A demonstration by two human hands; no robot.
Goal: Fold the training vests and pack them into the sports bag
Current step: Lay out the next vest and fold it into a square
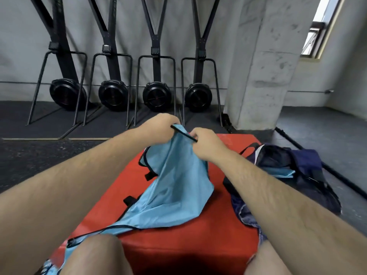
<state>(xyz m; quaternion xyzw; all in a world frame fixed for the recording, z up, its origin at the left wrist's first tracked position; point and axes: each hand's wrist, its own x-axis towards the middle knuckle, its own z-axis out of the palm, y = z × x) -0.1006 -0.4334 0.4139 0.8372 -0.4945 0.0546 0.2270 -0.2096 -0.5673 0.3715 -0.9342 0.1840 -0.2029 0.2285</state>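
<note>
On the mat lies a vest, far end lifted by left hand and right hand. The sports bag sits at mat's right edge, folded vest inside. Behind, machines line the wall.

Looks like a gym: four black flywheel machines lined along a bare concrete wall, dark rubber flooring, a red padded mat.

Your left knee covers the lower end of the blue vest, which runs off the bottom edge. Your right forearm hides the near side of the sports bag.
</note>
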